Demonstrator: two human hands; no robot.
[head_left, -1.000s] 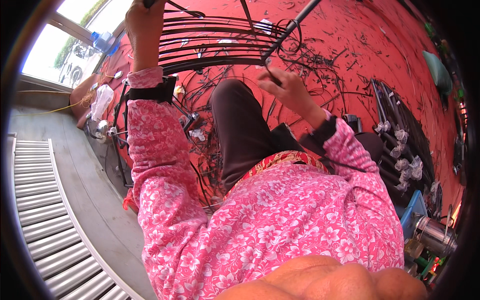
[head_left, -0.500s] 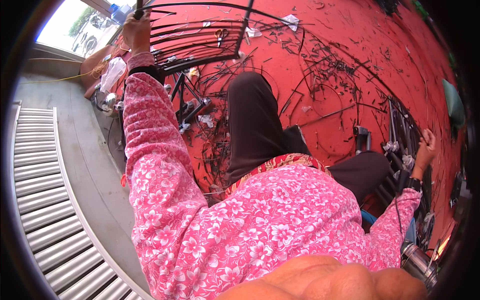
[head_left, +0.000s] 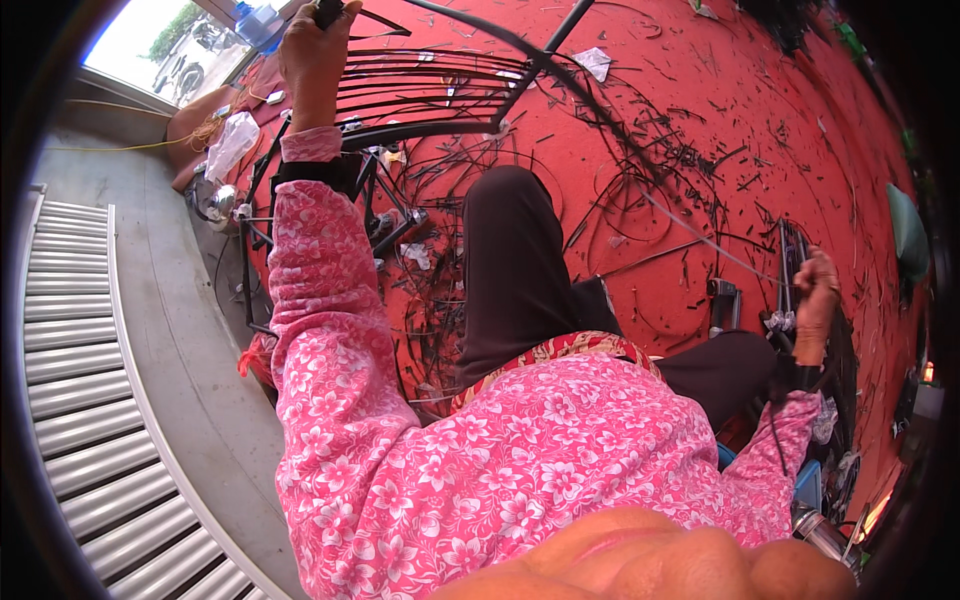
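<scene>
My left hand point(head_left: 316, 62) is raised at the upper left, with fingers wrapped round a black part by the near edge of a slatted frame point(head_left: 430, 129). Thin dark strips run side by side across this black frame. Off to the right, my right hand point(head_left: 818, 290) is closed on the end of a long, thin strip point(head_left: 690, 224). That strip stretches taut and slanting from the frame's far corner to my fingers, dark near the frame and paler towards the hand. Blur hides its exact join at the frame.
Black offcuts and loops of strip litter the red floor point(head_left: 610, 300). Dark tubes point(head_left: 787, 255) lie beside my right hand. A roller conveyor point(head_left: 85, 380) runs along the left. White crumpled scraps point(head_left: 593, 64), a plastic bag point(head_left: 232, 145) and a blue water bottle point(head_left: 258, 25) are farther off.
My left hand and the slatted frame have shifted right and slightly away. The right hand has moved a little left and nearer, and the strip now runs straight to it.
</scene>
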